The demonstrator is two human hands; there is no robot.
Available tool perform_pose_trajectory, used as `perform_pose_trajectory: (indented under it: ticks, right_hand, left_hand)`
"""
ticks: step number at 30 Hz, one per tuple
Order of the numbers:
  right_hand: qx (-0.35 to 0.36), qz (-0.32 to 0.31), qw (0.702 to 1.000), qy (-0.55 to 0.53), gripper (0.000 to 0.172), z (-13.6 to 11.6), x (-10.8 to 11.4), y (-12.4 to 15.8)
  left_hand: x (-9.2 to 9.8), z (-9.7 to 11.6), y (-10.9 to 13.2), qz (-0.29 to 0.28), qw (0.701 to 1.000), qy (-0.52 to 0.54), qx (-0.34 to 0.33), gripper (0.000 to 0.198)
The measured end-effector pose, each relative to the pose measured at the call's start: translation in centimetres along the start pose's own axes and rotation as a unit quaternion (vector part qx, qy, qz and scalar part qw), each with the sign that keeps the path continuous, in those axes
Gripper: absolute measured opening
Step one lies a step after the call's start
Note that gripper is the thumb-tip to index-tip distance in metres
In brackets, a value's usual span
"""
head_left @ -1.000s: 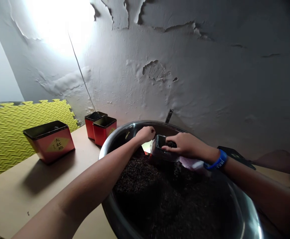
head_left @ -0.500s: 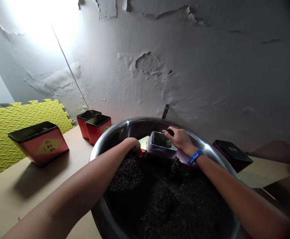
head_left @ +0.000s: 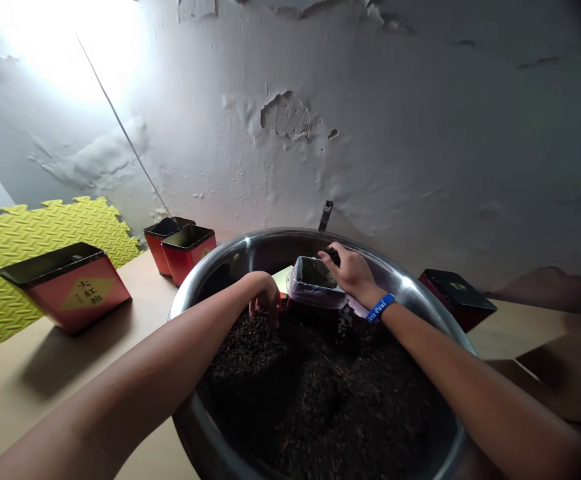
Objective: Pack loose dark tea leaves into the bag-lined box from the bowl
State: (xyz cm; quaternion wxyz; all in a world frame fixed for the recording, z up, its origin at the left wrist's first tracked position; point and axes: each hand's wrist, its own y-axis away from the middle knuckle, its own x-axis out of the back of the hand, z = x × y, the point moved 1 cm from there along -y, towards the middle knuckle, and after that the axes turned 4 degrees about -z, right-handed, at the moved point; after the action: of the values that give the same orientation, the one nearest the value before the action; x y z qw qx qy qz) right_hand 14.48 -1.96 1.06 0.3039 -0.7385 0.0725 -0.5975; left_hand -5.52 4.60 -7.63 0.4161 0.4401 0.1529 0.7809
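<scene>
A wide steel basin holds a deep heap of dark loose tea leaves. Among the leaves stands a tea tin with clear plastic around its rim and a pale yellow-and-red side. Just over the tin's mouth, my right hand is closed round a clump of tea leaves, part of which shows by the thumb. To the tin's left, my left hand hangs with fingers bent down and somewhat apart, close above the leaves. Nothing shows in it, though its palm is hidden.
On the table at left is an open red tin with a yellow label. Two more red tins, one in front, stand near the wall. Right of the basin lies a dark red tin. A yellow foam mat leans behind.
My left hand has come away from the tin's side, its fingers lowering toward the leaves. My right hand still holds its clump over the tin. The whole view has shifted slightly.
</scene>
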Motion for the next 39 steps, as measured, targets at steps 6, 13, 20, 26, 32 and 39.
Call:
perform_pose_trajectory:
  ticks: [6, 13, 20, 26, 32, 39]
  right_hand:
    - [0.038, 0.028, 0.997, -0.053, 0.033, 0.3, -0.5, 0.2]
    - [0.056, 0.022, 0.994, -0.093, 0.027, 0.2, -0.8, 0.3]
    - [0.09, 0.011, 0.989, -0.113, 0.022, 0.2, -0.8, 0.3]
    - [0.088, 0.022, 0.989, -0.117, 0.019, 0.8, -1.2, 0.3]
    - [0.085, 0.025, 0.989, -0.118, 0.017, 1.3, -1.2, 0.0]
    - [0.061, 0.031, 0.992, -0.102, 0.014, 1.9, -0.4, -0.3]
  left_hand:
    - [-1.1, 0.6, -0.2, -0.133, 0.991, 0.006, 0.007, 0.038]
    - [-2.6, 2.1, 0.9, -0.187, 0.981, -0.016, 0.045, 0.038]
    - [-2.8, 2.6, 1.2, -0.215, 0.976, 0.014, 0.029, 0.034]
    - [-2.8, 3.4, 1.5, -0.213, 0.976, 0.04, 0.016, 0.044]
    - [-2.5, 4.4, 2.2, -0.192, 0.978, 0.04, -0.065, 0.046]
    - [-2.4, 7.2, 4.8, -0.161, 0.972, 0.042, -0.167, 0.038]
